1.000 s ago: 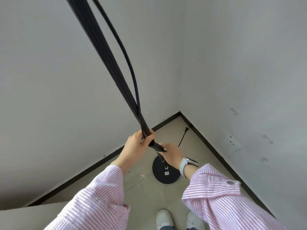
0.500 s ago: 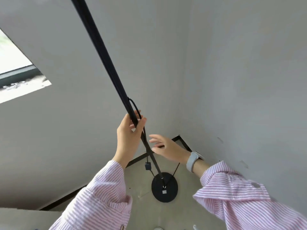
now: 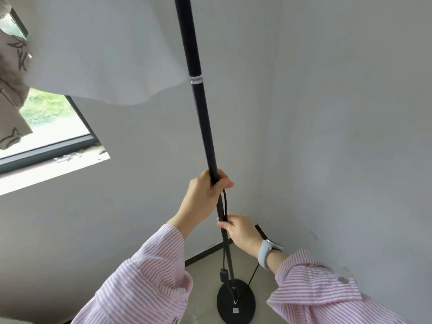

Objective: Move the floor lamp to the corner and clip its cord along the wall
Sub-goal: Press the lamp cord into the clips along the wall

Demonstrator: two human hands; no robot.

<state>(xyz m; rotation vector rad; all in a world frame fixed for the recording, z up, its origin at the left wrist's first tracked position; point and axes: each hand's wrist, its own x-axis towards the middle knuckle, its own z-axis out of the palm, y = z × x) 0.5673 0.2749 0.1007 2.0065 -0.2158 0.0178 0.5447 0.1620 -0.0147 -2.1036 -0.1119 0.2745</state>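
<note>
The floor lamp is a thin black pole (image 3: 198, 108) rising from a round black base (image 3: 235, 302) on the tiled floor near the room's corner. Its white shade (image 3: 102, 50) fills the upper left. My left hand (image 3: 205, 195) is wrapped around the pole at mid-height. Just below it, my right hand (image 3: 240, 232) pinches the black cord (image 3: 225, 204) against the pole. The cord hangs down beside the pole with a small black inline switch (image 3: 223, 275) above the base.
Two grey walls meet in a corner (image 3: 259, 218) behind the lamp, with a black baseboard (image 3: 205, 250) along the floor. A window (image 3: 46, 127) sits at the left with a patterned curtain (image 3: 11, 97) beside it.
The view has tilted upward, bringing the shade and window in. My left hand slid higher on the pole. My right hand went from open near the pole to gripping the cord against it.
</note>
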